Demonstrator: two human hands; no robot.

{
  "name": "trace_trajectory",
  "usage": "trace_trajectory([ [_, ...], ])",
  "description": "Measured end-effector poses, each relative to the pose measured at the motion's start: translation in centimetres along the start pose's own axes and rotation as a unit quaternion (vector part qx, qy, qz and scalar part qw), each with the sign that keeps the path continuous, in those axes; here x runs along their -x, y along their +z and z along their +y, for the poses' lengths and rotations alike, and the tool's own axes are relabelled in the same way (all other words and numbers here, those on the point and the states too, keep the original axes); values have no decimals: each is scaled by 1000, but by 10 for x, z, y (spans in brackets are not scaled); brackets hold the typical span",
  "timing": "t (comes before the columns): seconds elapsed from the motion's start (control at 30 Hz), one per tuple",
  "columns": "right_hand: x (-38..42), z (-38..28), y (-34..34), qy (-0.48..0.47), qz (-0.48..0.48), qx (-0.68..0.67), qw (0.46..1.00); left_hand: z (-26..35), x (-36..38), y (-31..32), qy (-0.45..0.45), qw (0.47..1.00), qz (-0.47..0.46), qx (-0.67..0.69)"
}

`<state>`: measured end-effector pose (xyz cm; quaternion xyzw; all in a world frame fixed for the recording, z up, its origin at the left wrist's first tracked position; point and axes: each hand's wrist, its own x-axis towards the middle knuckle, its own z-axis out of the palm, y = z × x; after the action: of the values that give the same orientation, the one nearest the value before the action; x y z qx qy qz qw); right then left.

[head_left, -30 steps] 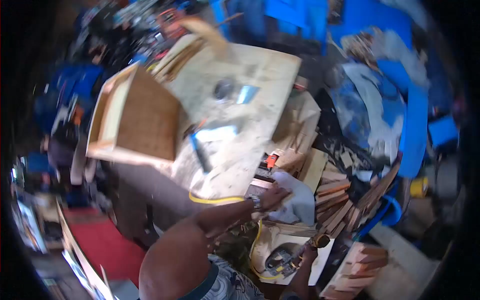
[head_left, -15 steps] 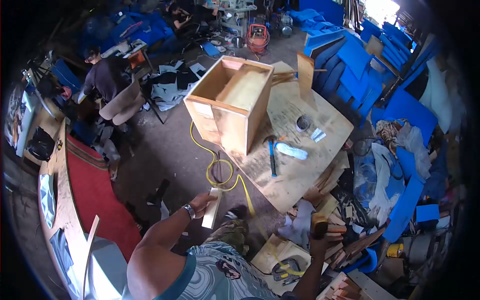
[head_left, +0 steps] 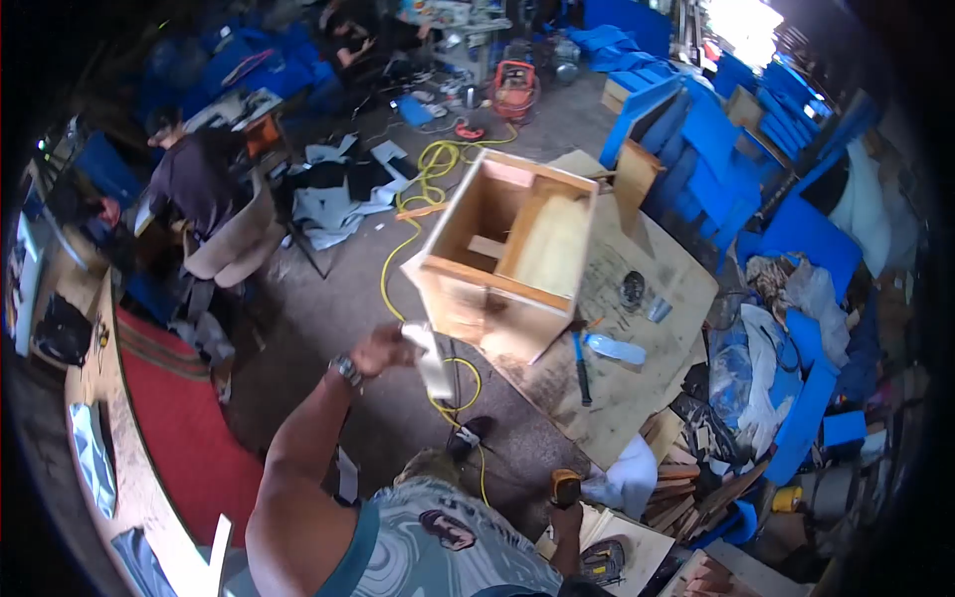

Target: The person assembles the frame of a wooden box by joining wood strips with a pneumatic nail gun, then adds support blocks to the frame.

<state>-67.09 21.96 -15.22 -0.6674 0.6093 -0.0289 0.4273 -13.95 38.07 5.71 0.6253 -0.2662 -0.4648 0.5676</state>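
Note:
My left hand (head_left: 383, 350), with a watch on the wrist, is closed around a short pale wood block (head_left: 431, 366), both blurred by motion. The block is in front of the near-left corner of an open-topped wooden box (head_left: 532, 313), apart from it as far as I can tell. Low in the view, my right hand (head_left: 567, 519) is wrapped around a yellow-and-black tool (head_left: 565, 487) whose exact kind I cannot make out. The box stands on a plywood sheet (head_left: 637, 398). A hammer (head_left: 583, 370) lies on the sheet beside it.
A yellow hose (head_left: 390, 274) loops over the floor. Another yellow-and-black tool (head_left: 602, 562) lies on a board by my right arm. Blue foam sheets (head_left: 696, 129) and wood scraps (head_left: 681, 497) crowd the right. A person (head_left: 204, 184) sits at the left.
My left hand has carried the wood block up toward the box. My right hand with its tool has moved left. The camera view has shifted, and the box now appears lower and farther right.

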Motion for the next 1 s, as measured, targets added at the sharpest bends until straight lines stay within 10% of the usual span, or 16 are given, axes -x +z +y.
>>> trace_trajectory([
  [0.17,13,-22,70,-101,20,-207,973,70,1,-72,91,987,133,2],
  [0.23,39,-64,67,-163,101,-66,979,88,4,-97,99,963,204,-147],
  [0.27,54,-85,59,-16,31,-70,997,75,-4,-118,165,955,221,-111],
  [0.47,92,-96,98,14,130,-248,960,109,-63,-75,223,926,196,235],
  [0.8,174,-67,164,215,248,-364,872,64,-323,28,10,798,289,528],
  [1.0,232,-168,201,110,376,-235,890,121,-363,11,73,903,300,299],
])
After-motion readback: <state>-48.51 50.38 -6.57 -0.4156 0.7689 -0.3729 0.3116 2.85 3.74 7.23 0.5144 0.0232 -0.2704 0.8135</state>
